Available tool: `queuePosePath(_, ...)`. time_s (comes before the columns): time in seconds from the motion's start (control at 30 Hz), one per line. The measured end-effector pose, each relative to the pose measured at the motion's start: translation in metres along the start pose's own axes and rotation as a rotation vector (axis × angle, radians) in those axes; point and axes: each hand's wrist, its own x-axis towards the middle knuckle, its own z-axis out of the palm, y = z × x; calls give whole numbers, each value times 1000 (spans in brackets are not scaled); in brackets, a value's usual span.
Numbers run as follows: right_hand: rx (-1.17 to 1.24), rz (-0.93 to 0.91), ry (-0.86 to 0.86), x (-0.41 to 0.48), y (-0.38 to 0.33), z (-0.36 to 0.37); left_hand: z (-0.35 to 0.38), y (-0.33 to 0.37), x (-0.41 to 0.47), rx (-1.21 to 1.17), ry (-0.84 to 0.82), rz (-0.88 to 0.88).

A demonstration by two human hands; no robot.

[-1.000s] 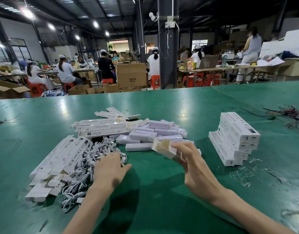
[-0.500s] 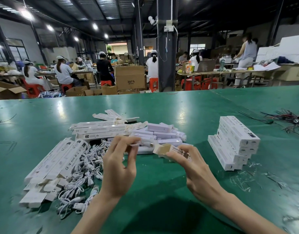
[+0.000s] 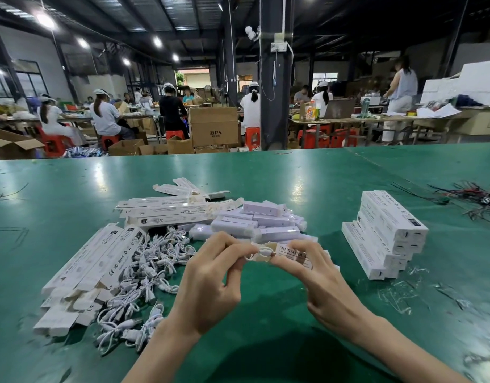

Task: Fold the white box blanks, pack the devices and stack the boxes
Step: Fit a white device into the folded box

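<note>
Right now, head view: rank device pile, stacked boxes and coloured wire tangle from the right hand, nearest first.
1. Device pile, just beyond the right hand, which grips a box.
2. Stacked boxes, to its right.
3. Coloured wire tangle, far right, farther back.

A wide green table (image 3: 72,189) carries flat white box blanks (image 3: 94,272) at left, tangled white cables (image 3: 152,261) touching them, white devices (image 3: 254,219) heaped mid-table, a stack of closed boxes (image 3: 384,233) at right, and loose wires (image 3: 475,197) at the far right.
</note>
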Motion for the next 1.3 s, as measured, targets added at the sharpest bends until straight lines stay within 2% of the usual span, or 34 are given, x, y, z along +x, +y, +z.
queuePosePath(0.2,31,-28,-5,0,-1,2,4,-2,0,47,-6,37)
queuePosePath(0.37,25,-34,16,0,-5,2,11,6,-4,-67,3,-92)
queuePosePath(0.6,33,-32,10,1,-10,-1,14,12,-5,10,101,-121)
queuePosePath(0.77,30,-5,10,-1,-6,-1,15,15,-7,4,78,-185)
queuePosePath(0.93,-12,2,18,0,-2,-1,17,18,-7,8,35,-152)
queuePosePath(1.17,-151,-72,51,1,-4,4,18,18,-4,-160,33,-466)
queuePosePath(1.3,-229,-70,23,1,-2,5,19,15,-4,-274,-39,-651)
